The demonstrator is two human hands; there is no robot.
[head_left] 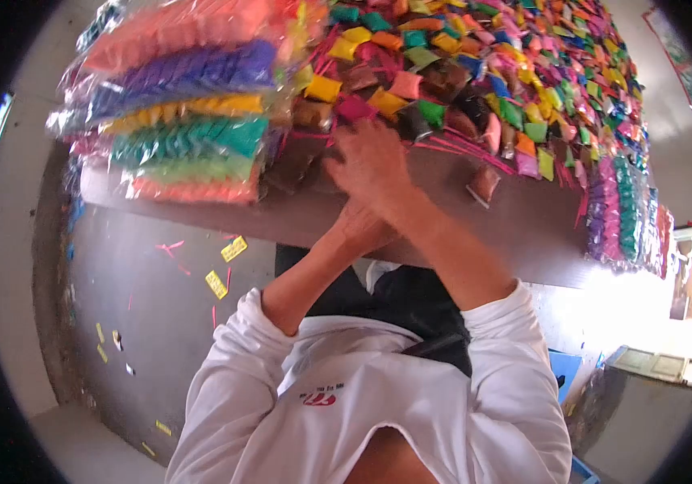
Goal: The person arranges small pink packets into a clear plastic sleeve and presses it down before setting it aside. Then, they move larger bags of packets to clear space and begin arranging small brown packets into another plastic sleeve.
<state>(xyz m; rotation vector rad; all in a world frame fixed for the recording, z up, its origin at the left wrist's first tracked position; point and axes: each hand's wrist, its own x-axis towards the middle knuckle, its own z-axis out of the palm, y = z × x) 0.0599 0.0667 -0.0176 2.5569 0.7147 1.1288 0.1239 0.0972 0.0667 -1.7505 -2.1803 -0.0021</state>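
Observation:
My right hand (372,161) reaches over the table edge, its fingers stretched toward a magenta packet (355,109) at the near side of a large heap of small colourful packets (507,73). The thumb stands apart from the fingers. Beneath the right wrist lies my left hand (366,226), close to the table's front edge, with its fingers hidden by the right forearm. Thin pink strips (459,149) stick out from the heap just right of my right hand. A dark brown packet (291,171) rests to the left of that hand.
Clear bags of packets in coloured rows (184,121) are stacked on the table's left. More bagged rows (616,206) hang at the right end. A lone brownish packet (485,184) lies on the brown tabletop (434,173). Yellow labels (217,284) and pink scraps litter the floor (152,323).

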